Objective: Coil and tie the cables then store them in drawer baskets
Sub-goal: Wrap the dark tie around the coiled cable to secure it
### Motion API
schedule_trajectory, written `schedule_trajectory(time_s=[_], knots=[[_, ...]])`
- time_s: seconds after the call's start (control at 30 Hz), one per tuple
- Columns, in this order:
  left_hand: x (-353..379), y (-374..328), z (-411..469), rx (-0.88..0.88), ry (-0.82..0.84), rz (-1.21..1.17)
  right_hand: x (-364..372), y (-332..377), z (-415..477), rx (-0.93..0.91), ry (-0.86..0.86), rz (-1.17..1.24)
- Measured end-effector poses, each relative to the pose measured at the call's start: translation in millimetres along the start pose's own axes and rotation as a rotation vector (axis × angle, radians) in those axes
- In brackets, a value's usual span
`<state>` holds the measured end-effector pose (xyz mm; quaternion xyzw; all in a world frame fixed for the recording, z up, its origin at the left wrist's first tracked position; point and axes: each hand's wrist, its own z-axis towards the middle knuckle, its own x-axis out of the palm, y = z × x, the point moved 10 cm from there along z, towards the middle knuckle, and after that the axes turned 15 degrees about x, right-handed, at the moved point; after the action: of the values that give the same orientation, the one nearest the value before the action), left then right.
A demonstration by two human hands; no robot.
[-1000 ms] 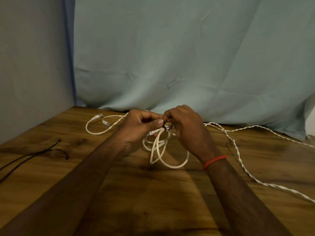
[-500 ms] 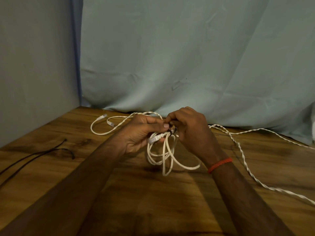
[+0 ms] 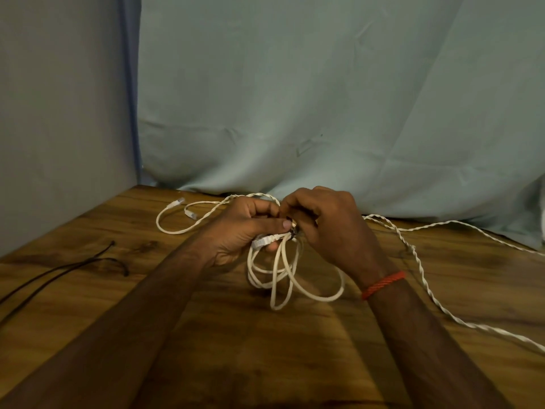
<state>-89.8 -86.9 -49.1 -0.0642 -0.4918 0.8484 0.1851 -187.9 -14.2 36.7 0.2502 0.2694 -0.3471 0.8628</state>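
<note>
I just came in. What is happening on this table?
A person is tying up a coiled white cable. The left hand grips the top of the coil, and the right hand pinches what looks like a dark tie there. The loops hang toward the wooden table. A twisted white cable and a black cable lie loose on it.

I see a wooden table with dark, streaky grain across the lower part of my view. Behind it hangs a creased pale green cloth, its hem lying on the far edge. A plain grey wall stands on the left.
</note>
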Motion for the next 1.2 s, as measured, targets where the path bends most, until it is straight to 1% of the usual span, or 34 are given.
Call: schedule_trajectory(time_s=[0.1,0.2,0.4,0.6,0.7,0.87,0.97,1.2], knots=[[4.3,0.7,-1.0,-0.032,0.011,0.003,2.0,-2.2,-1.2,0.025,0.020,0.025],[6.0,-5.1,-1.4,0.003,0.023,0.084,6.8,1.1,-2.1,0.018,0.034,0.003],[3.2,-13.5,-1.0,0.066,-0.053,0.166,9.4,4.2,-3.0,-0.025,0.032,-0.115],[1.3,-12.6,-2.7,0.055,-0.100,0.183,7.5,11.2,-3.5,-0.085,0.032,-0.158],[5.0,-13.7,-2.9,0.077,-0.099,0.171,9.4,10.9,-4.4,-0.069,0.048,-0.151],[6.8,-16.7,-1.7,0.103,-0.107,0.234,15.9,5.0,-3.0,-0.016,0.083,-0.166],[8.1,-19.8,-1.2,0.134,-0.094,0.292,18.1,4.0,-2.8,-0.034,0.087,-0.224],[5.0,-17.1,0.2,0.117,-0.105,0.336,21.6,7.3,1.0,-0.104,0.169,-0.279]])
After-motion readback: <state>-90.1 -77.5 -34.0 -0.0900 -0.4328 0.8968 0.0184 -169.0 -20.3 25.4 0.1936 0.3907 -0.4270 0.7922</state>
